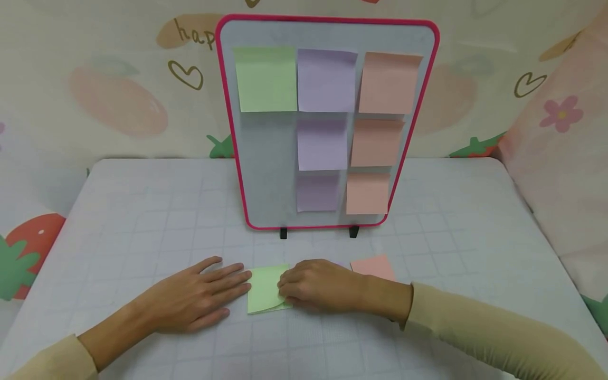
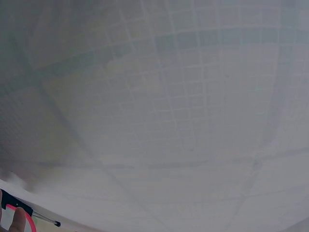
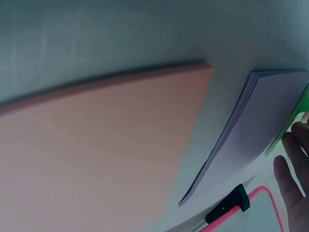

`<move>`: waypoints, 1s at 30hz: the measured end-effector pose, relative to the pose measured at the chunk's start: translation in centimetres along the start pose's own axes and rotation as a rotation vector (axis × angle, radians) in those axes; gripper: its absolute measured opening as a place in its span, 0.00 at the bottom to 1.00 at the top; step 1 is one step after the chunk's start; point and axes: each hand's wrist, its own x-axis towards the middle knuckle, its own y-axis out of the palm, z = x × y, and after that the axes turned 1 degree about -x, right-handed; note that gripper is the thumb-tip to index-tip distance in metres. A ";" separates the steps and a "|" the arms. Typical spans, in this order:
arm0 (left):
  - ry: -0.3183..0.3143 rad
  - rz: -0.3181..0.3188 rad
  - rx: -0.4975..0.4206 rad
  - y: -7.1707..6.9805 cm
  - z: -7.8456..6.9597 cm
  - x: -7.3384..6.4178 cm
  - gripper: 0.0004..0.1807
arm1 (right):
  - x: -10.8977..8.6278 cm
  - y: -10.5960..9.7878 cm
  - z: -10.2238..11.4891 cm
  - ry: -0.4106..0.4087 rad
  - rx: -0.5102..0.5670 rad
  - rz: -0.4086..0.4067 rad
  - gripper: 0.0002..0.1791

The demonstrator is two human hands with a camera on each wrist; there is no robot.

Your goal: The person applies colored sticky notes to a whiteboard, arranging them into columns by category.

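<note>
A pad of light green sticky notes [image 1: 262, 291] lies on the table in front of the board, its lower right edge lifted a little. My right hand [image 1: 324, 285] pinches the top green sticky note at its right side with curled fingers. Flat on the table, my left hand [image 1: 201, 296] has its fingers spread, fingertips right at the pad's left edge. The right wrist view shows a purple sticky note pad [image 3: 256, 116] between the green one and a pink pad [image 3: 101, 154]; my right hand hides the purple pad in the head view.
A pink-framed whiteboard [image 1: 266, 174] stands upright on black feet [image 1: 283, 233] behind the hands. On it are one green note [image 1: 267, 79] at top left, a middle column of purple notes [image 1: 323, 145] and a right column of pink notes [image 1: 377, 142]. A printed cloth hangs behind.
</note>
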 end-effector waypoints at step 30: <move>-0.005 0.000 0.023 0.2 0.0 -0.6 0.28 | 0.5 -0.5 -0.4 0.257 0.451 0.066 0.04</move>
